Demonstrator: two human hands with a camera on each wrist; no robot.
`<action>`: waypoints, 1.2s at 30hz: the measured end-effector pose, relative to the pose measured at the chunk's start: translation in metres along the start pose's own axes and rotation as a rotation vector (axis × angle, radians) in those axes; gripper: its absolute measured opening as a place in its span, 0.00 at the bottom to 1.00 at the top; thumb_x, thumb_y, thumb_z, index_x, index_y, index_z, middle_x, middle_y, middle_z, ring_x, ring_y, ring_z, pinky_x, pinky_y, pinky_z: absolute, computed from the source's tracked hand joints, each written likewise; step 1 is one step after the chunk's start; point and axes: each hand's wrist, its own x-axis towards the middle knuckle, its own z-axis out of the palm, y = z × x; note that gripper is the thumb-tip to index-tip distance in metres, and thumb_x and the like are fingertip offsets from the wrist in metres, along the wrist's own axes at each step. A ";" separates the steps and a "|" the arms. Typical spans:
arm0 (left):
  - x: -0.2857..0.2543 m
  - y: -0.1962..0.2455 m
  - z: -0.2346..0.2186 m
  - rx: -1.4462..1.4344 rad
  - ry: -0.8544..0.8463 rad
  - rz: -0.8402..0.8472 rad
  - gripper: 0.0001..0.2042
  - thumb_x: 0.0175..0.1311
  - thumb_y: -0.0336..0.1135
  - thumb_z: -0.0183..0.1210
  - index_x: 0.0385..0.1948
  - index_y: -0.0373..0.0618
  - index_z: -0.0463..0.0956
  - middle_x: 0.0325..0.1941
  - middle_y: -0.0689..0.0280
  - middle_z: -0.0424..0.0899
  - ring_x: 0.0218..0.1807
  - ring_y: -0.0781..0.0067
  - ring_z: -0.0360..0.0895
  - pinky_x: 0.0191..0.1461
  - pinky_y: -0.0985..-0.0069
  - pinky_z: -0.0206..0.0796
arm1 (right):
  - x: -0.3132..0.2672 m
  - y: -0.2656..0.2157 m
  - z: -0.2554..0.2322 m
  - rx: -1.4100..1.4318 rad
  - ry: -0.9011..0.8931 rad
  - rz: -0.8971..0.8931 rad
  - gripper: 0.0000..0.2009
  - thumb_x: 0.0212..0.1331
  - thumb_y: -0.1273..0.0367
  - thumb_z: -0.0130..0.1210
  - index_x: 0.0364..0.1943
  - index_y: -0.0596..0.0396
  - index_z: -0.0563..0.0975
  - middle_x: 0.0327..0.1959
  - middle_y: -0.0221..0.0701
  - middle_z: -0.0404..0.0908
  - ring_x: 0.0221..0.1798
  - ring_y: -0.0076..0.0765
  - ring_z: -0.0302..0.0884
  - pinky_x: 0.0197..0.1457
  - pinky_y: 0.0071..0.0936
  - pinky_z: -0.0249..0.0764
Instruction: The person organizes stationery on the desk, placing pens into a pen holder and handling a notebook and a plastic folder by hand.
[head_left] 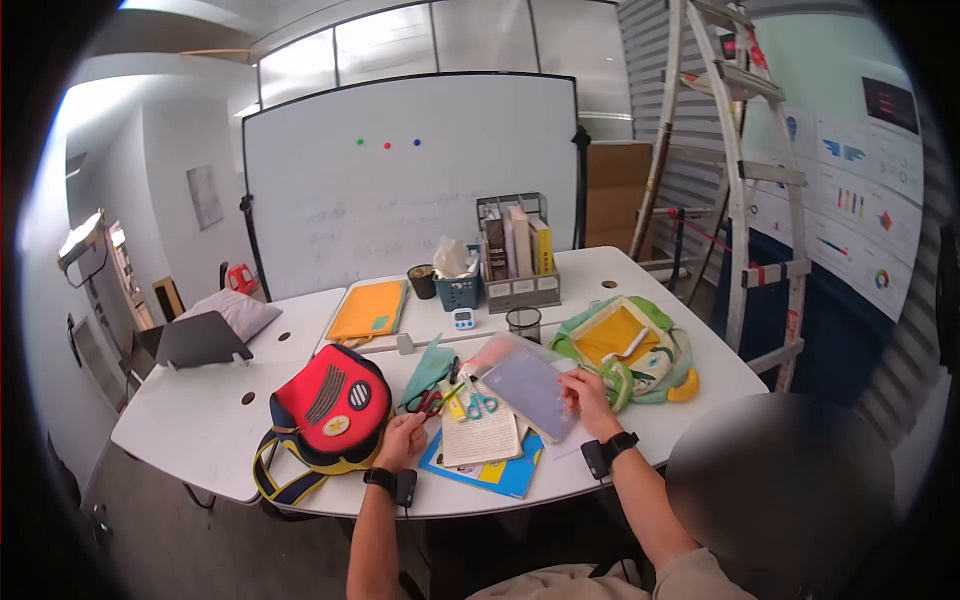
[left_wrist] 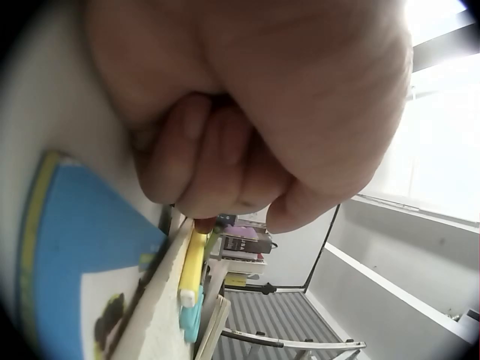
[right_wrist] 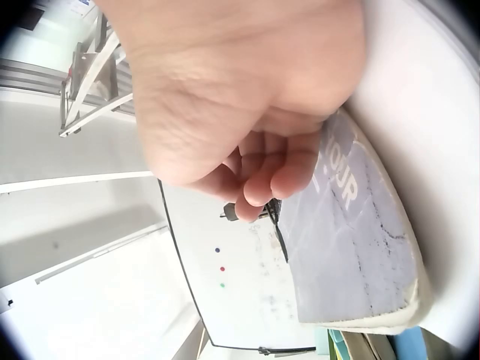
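In the head view my left hand (head_left: 403, 440), fingers curled, is beside dark red scissors (head_left: 425, 403); whether it grips them is unclear. Its curled fingers (left_wrist: 214, 154) hide the contact in the left wrist view. My right hand (head_left: 590, 398) hangs loosely curled over the right edge of a purple notebook (head_left: 525, 385), with no object visible in its fingers. Teal scissors (head_left: 480, 404) and a yellow item (head_left: 456, 405) lie on an open notebook (head_left: 478, 438), which overlaps a blue book (head_left: 515, 474). A teal pouch (head_left: 428, 372) is behind the red scissors.
A red backpack (head_left: 335, 405) sits at left and a green bag (head_left: 650, 350) at right. Farther back are an orange folder (head_left: 368, 310), a plant pot (head_left: 423, 284), a tissue basket (head_left: 459, 292), a small clock (head_left: 463, 319), a mesh cup (head_left: 524, 322) and a book organizer (head_left: 522, 292).
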 end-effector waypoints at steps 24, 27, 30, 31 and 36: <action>0.031 -0.004 0.008 -0.045 -0.030 -0.022 0.19 0.76 0.32 0.54 0.18 0.53 0.63 0.15 0.79 0.58 0.14 0.86 0.51 0.18 0.78 0.41 | 0.084 0.021 0.004 -0.700 -0.007 -0.500 0.13 0.65 0.64 0.63 0.46 0.60 0.83 0.36 0.36 0.85 0.41 0.37 0.84 0.50 0.31 0.79; 0.031 -0.005 0.007 -0.057 -0.015 -0.039 0.20 0.76 0.32 0.54 0.18 0.53 0.63 0.15 0.79 0.57 0.14 0.86 0.51 0.18 0.78 0.41 | 0.067 0.014 0.006 -0.903 -0.036 -0.458 0.14 0.62 0.66 0.63 0.48 0.59 0.82 0.45 0.41 0.85 0.48 0.43 0.84 0.54 0.35 0.78; 0.029 -0.003 0.012 -0.029 -0.040 -0.013 0.18 0.76 0.33 0.55 0.19 0.51 0.66 0.14 0.80 0.57 0.14 0.87 0.50 0.17 0.79 0.39 | 0.057 0.010 0.007 -0.907 -0.054 -0.431 0.14 0.62 0.69 0.63 0.50 0.61 0.81 0.47 0.42 0.84 0.51 0.44 0.84 0.56 0.34 0.78; 0.028 -0.002 0.014 -0.027 -0.040 -0.018 0.18 0.76 0.33 0.56 0.19 0.51 0.68 0.14 0.80 0.57 0.13 0.87 0.50 0.17 0.79 0.39 | 0.057 0.011 0.006 -0.913 -0.067 -0.452 0.14 0.62 0.69 0.63 0.50 0.61 0.81 0.47 0.41 0.84 0.51 0.44 0.84 0.56 0.34 0.78; 0.031 -0.005 0.007 -0.036 -0.065 -0.017 0.18 0.77 0.33 0.55 0.20 0.50 0.68 0.14 0.80 0.57 0.13 0.87 0.50 0.17 0.78 0.39 | 0.052 0.009 0.003 -0.695 -0.062 -0.363 0.14 0.65 0.65 0.63 0.48 0.60 0.83 0.40 0.36 0.86 0.47 0.36 0.84 0.53 0.31 0.78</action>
